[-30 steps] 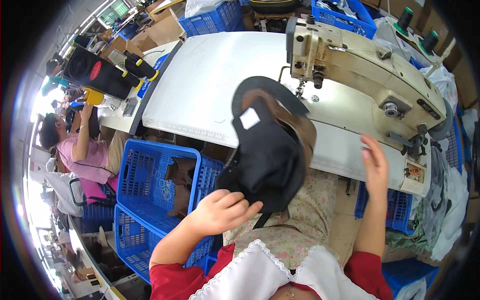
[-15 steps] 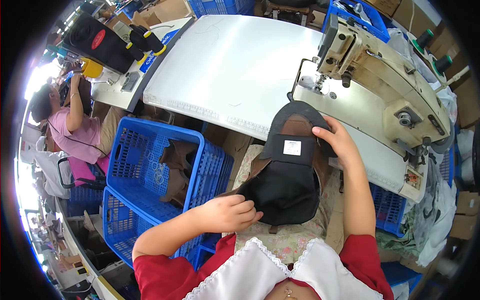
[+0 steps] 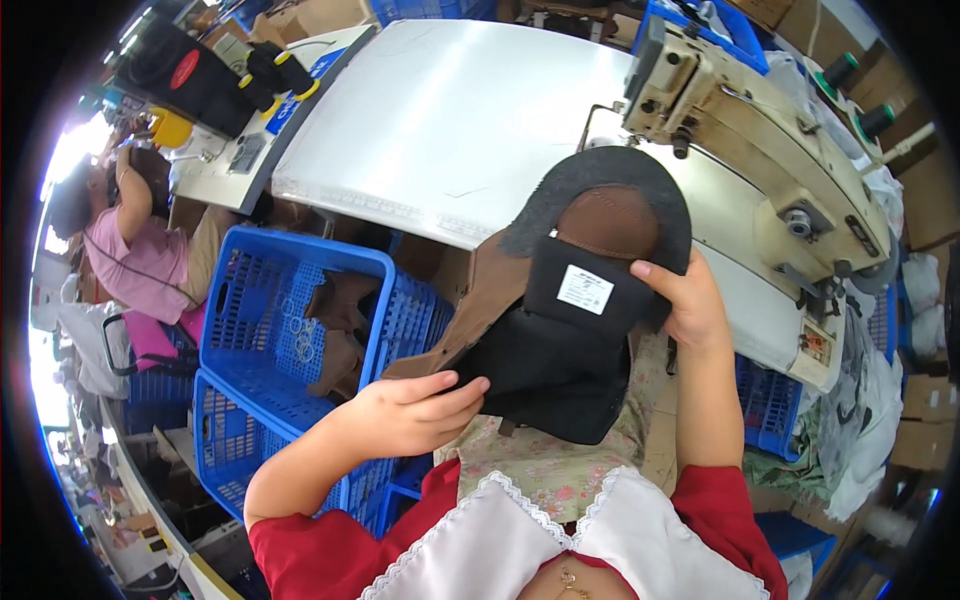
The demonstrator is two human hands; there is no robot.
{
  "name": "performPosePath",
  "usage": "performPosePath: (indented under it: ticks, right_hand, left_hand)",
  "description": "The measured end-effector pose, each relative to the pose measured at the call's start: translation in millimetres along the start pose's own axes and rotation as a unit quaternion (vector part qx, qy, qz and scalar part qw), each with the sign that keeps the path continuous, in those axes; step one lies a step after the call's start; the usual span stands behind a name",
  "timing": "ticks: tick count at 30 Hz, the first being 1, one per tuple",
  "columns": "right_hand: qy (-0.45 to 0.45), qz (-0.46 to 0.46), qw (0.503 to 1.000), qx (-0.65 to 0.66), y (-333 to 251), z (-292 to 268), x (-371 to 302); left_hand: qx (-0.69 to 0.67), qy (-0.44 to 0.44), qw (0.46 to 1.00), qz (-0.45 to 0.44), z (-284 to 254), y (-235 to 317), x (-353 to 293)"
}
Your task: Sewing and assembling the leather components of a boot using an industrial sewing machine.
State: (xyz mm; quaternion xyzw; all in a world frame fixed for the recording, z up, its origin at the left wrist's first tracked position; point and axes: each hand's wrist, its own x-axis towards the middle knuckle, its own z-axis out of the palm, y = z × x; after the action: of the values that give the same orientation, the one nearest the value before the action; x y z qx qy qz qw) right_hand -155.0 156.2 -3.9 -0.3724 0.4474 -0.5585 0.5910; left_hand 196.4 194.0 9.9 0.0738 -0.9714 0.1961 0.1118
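A brown and black shoe upper point(image 3: 560, 365) hangs between my hands above my lap. Its rounded black-edged end points toward the sewing machine point(image 3: 760, 160), and a white label is fixed on the black lining. My right hand point(image 3: 695, 295) is closed round the right edge, thumb on top and fingers hidden underneath. My left hand point(image 3: 415, 410) pinches the lower left edge, near where a brown flap sticks out to the left. The upper's far end covers the machine's needle area in this view.
To the left stand stacked blue crates point(image 3: 300, 330), the top one holding brown pieces and pale rings. A white worktable point(image 3: 440, 120) spans the middle. Another person point(image 3: 140, 230) in pink sits at a machine on the far left. Another blue crate point(image 3: 770, 405) stands below the machine.
The shoe upper has been lifted closer and tilted, its rounded end now larger and further right. The brown flap at left shows more. My left hand has moved slightly left and its fingers have straightened.
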Motion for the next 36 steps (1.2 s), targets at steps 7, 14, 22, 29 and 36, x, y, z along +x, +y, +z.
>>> performPosePath:
  ticks: [7, 14, 22, 29, 36]
  right_hand:
    - [-0.025, -0.043, 0.996, 0.068, 5, -8, -11]
    - [-0.046, -0.1, 0.984, 0.138, 17, -14, -21]
    - [-0.054, -0.081, 0.972, 0.212, 27, -11, -38]
    - [0.033, -0.043, 0.996, 0.072, 36, -26, -52]
    - [-0.02, -0.338, 0.858, -0.387, -69, -1, -68]
  left_hand:
    - [-0.164, 0.081, 0.981, -0.064, -20, 2, 18]
    - [-0.404, 0.178, 0.79, -0.425, 10, -60, 35]
    - [-0.706, 0.075, 0.572, -0.412, 53, -82, 69]
    - [-0.773, 0.148, 0.418, -0.454, 41, -87, 64]
    - [-0.693, 0.036, 0.565, -0.447, 24, -88, 82]
